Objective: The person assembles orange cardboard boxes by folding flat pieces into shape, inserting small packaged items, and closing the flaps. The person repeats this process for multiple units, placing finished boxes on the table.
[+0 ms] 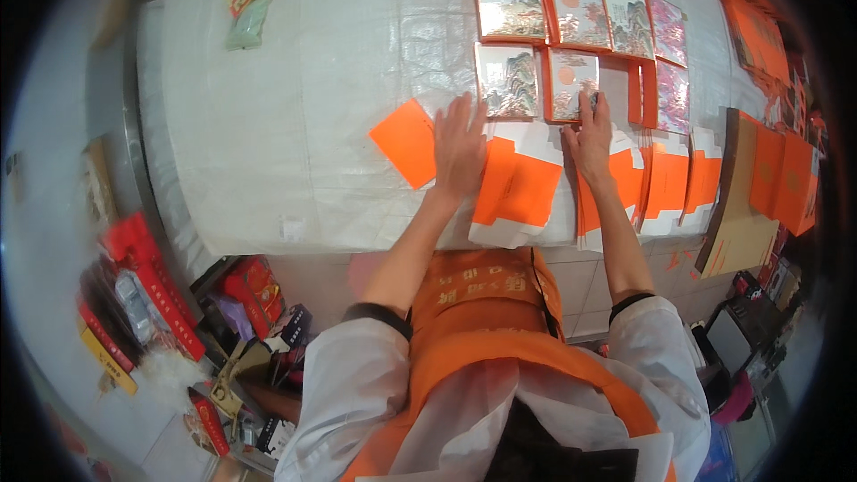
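My left hand lies open over the table, fingers spread. It covers the right side of a tilted orange card and is close to a box with a printed mountain landscape. To its right lies a stack of flat orange-and-white card blanks. My right hand reaches across more blanks. Its fingertips touch the near right corner of another printed box, which has an orange sun; thumb and fingers are apart. Whether they press or merely rest on it is unclear.
More printed boxes form rows at the far right, beside pink ones. Other blanks line the near edge. A brown cardboard sheet leans at the right. Small packets lie far left; red packages stand left of the table.
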{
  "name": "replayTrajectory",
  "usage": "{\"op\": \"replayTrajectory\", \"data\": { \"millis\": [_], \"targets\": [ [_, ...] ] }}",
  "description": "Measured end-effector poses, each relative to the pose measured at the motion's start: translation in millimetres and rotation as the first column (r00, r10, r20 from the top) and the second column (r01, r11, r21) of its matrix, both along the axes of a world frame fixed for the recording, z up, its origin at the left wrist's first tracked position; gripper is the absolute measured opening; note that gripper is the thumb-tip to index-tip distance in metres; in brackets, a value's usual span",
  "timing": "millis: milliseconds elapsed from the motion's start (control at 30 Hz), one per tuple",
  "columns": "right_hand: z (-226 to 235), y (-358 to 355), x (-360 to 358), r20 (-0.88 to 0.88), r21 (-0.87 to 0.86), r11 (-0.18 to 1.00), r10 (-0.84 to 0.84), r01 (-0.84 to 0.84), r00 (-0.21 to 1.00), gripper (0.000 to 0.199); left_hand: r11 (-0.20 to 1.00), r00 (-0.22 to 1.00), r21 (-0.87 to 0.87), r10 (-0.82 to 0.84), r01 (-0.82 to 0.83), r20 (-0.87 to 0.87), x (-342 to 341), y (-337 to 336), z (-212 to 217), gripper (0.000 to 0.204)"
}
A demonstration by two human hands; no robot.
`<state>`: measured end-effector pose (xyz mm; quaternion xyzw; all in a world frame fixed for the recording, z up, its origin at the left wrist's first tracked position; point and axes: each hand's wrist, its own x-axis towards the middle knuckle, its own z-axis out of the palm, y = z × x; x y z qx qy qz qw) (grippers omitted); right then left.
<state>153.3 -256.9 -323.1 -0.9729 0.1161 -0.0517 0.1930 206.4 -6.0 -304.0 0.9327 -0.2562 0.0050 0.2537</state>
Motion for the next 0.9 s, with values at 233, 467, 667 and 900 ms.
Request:
{"op": "replayTrajectory", "data": {
  "millis": [233,467,667,900],
  "targets": [
    [32.7,114.6,-22.4,-0.067,0.718,0.685,0.241,-0.121,0.968,0.044,0.388,0.464,-0.300,0.453,-0.871,-0.762,-42.0,60.9,2.8,0.052],
    [14.6,201.5,26.9,-0.196,0.926,0.367,0.273,0.086,0.942,0.051,0.180,0.216,-0.196,0.101,-0.964,-0.971,-24.3,87.0,12.0,0.047],
    [71.8,200.3,11.4,-0.375,0.781,-0.536,0.008,0.321,0.927,0.056,0.881,0.933,-0.308,0.338,-0.360,-0.124,-46.5,45.2,85.6,0.051],
    [91.7,158.0,8.2,-0.238,0.559,-0.815,0.017,0.151,0.971,0.062,0.887,0.993,-0.462,-0.069,0.017,-0.096,-50.1,37.2,119.7,0.033]
  ]
}}
